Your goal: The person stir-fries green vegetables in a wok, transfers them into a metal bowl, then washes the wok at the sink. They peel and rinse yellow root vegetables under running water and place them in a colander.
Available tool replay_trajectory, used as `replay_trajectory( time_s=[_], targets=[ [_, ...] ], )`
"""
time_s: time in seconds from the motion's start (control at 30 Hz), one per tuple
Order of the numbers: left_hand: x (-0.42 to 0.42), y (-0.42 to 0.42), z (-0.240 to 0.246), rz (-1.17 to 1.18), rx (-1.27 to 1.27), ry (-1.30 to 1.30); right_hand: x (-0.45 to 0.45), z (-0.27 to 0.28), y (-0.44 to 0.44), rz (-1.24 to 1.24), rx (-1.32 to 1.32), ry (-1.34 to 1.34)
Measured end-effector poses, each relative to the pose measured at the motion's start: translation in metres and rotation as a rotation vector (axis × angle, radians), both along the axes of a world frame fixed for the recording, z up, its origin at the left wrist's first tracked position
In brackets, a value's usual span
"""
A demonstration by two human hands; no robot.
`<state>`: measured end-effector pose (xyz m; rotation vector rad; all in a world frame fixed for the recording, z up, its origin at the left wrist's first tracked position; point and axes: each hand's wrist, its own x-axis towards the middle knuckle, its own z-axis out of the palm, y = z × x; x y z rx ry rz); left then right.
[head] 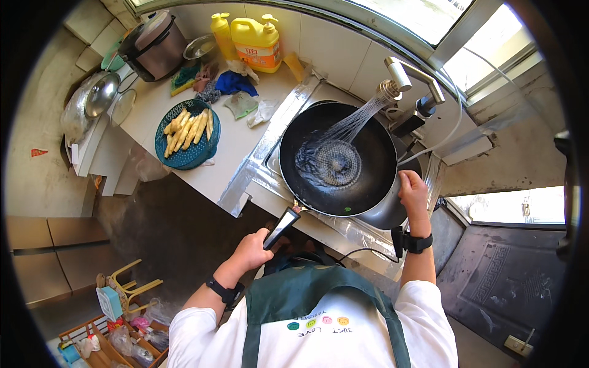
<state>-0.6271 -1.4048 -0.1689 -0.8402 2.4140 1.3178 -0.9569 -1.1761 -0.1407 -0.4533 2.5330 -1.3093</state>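
A black frying pan [317, 193] rests over the sink, tilted slightly, while water from the faucet [390, 89] sprays into it. My left hand [251, 248] is closed around the pan's black handle [281, 226]. At the pan's right rim is my right hand [413, 191], fingers curled; whether it grips the rim or something thin beside it, I cannot tell. A small green scrap [347, 209] lies inside the pan near the front rim. Left of the sink, a teal plastic colander [191, 154] holds several pale, peeled long pieces of food [186, 131].
Cloths [235, 84], yellow detergent bottles [255, 43], a metal bowl [201, 47] and a rice cooker [154, 46] stand or lie along the back counter. Foil [248, 172] lines the sink's edge. A thin hose [453, 124] hangs right of the faucet. A stool [131, 285] is at lower left.
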Motion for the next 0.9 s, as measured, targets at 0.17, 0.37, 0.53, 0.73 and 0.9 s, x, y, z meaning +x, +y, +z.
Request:
replay_trajectory(
  time_s=[0.17,0.37,0.53,0.73,0.9],
  targets=[
    [0.001,-0.002,-0.001,-0.021,0.024,0.017,0.057,0.048,-0.086,0.365,-0.255,-0.429],
    [-0.006,-0.035,-0.005,-0.129,0.098,-0.001,0.13,0.045,-0.272,0.838,-0.512,-0.597],
    [-0.011,-0.06,-0.012,-0.239,0.144,-0.048,0.097,-0.029,-0.452,0.551,-0.086,-0.089],
    [-0.014,-0.08,-0.024,-0.319,0.246,0.018,0.053,-0.102,-0.496,0.362,0.242,0.241],
    [-0.015,-0.083,-0.029,-0.289,0.259,0.068,0.06,-0.131,-0.484,0.524,0.514,0.596]
  ],
)
